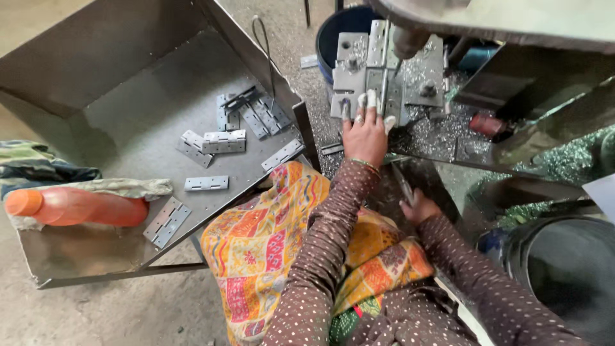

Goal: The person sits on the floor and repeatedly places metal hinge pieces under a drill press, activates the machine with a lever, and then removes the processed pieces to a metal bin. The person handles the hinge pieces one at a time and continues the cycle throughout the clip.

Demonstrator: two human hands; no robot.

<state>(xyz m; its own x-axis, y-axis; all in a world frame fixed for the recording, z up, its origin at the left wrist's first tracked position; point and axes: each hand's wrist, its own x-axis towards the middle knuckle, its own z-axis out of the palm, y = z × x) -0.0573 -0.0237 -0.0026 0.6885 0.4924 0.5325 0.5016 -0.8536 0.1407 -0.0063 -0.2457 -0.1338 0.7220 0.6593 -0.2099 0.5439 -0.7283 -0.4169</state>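
My left hand [365,131] reaches forward to the drill press table, its taped fingertips pressing a grey metal hinge [375,90] against the fixture [359,67] under the drill bit [398,64]. Metal shavings [435,131] cover the table around it. My right hand [418,206] sits lower, near my lap, closed around a slim metal lever or handle [403,182]. A patterned yellow cloth [269,243] lies over my knees.
A large sheet-metal tray [96,70] on the left holds several loose hinges [224,141] and an orange plastic bottle [77,206] on a rag. A dark blue bucket [346,25] stands behind the machine; a black bucket [564,269] is at lower right.
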